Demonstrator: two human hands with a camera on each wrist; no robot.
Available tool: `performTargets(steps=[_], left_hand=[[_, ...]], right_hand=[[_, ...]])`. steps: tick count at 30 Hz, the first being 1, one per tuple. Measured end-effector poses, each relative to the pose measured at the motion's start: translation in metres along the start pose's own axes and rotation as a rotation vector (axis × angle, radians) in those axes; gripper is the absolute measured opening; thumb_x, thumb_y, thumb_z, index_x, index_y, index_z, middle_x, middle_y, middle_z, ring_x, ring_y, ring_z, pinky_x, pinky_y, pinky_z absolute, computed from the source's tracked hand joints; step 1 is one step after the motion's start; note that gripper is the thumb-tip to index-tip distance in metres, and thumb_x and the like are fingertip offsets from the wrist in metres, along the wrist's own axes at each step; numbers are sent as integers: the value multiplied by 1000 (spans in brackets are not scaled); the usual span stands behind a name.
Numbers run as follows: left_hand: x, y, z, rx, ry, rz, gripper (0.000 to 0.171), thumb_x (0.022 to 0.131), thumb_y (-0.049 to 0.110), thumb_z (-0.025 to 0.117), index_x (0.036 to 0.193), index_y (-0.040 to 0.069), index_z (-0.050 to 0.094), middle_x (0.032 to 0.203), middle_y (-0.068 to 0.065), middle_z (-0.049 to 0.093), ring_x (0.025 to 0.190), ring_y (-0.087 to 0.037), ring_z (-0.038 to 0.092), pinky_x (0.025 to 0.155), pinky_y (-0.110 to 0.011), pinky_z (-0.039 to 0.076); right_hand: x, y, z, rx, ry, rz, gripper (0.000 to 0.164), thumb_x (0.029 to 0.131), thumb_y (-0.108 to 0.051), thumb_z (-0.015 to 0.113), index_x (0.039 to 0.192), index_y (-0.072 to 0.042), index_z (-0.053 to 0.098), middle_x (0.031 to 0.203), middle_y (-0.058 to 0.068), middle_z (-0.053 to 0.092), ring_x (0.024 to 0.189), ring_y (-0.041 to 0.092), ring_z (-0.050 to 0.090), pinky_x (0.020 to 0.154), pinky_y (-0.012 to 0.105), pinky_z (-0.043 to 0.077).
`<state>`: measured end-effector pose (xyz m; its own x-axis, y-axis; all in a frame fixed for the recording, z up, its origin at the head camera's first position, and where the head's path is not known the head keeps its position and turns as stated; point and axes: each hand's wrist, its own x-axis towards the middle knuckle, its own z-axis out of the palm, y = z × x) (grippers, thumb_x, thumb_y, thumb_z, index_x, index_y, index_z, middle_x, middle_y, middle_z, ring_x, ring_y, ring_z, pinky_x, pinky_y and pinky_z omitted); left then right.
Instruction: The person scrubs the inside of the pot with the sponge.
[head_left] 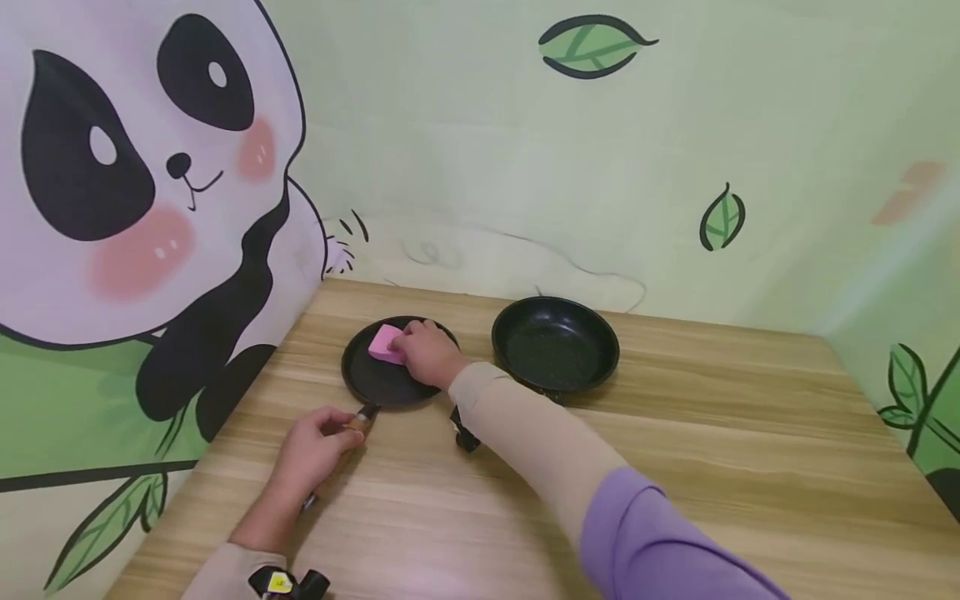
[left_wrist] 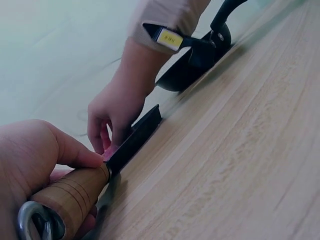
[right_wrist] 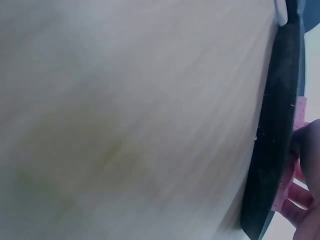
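Note:
A flat black frying pan (head_left: 390, 393) lies on the table with its wooden handle (left_wrist: 75, 192) toward me. My left hand (head_left: 318, 446) grips that handle, thumb along its top; a metal hanging loop (left_wrist: 31, 220) shows at its end in the left wrist view. Inside the pan, my right hand (head_left: 431, 354) holds a pink sponge (head_left: 384, 343) against the cooking surface, fingers bent over its right side. In the right wrist view the sponge (right_wrist: 286, 187) shows above the pan's dark rim (right_wrist: 272, 130), with fingers (right_wrist: 295, 200) on it.
A deeper black frying pan (head_left: 555, 346) stands just right of the flat one, its handle partly behind my right forearm. The wooden table (head_left: 720, 450) meets a wall (head_left: 465, 167) painted with a panda and leaves at the back and left.

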<state>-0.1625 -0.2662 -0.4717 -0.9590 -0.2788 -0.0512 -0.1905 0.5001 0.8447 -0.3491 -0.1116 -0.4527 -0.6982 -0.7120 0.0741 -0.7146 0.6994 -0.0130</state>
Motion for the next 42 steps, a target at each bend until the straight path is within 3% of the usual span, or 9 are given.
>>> performTargets(steps=[7,12,18,29,42], left_hand=[[-1,1,0,25,6,-2,29,88,16,74,111,0,70,105,-16,70,99,-31,60,82,-38,42],[-1,3,2,20,-4,-8,30,89,18,74,112,0,70,107,-17,69,100,-32,60,84,-40,42],[-2,3,1,30,-7,-10,29,88,17,75,110,0,71,106,-16,70,99,-31,60,83,-38,42],[-1,6,-2,0,-42,-27,31,88,18,75,112,-1,69,111,-19,68,99,-32,59,81,-38,43],[2,3,-5,-31,-54,30,28,84,12,77,107,-3,70,102,-15,69,94,-27,62,77,-33,47]], right_hand=[[-25,2,-8,8,-24,-131,30,101,-25,60,129,-28,68,125,5,61,109,23,54,98,33,47],[-40,4,-11,17,-69,-160,33,97,-24,65,130,-31,68,127,5,59,108,23,53,98,32,47],[-43,7,-10,10,-79,-178,34,97,-24,65,131,-30,66,129,7,58,111,24,53,100,35,48],[-30,17,-10,-31,-46,-56,31,101,-15,59,130,-21,64,128,9,59,117,25,53,106,34,46],[-5,9,0,-1,24,107,32,101,-13,57,131,-18,64,129,9,62,117,26,55,107,37,46]])
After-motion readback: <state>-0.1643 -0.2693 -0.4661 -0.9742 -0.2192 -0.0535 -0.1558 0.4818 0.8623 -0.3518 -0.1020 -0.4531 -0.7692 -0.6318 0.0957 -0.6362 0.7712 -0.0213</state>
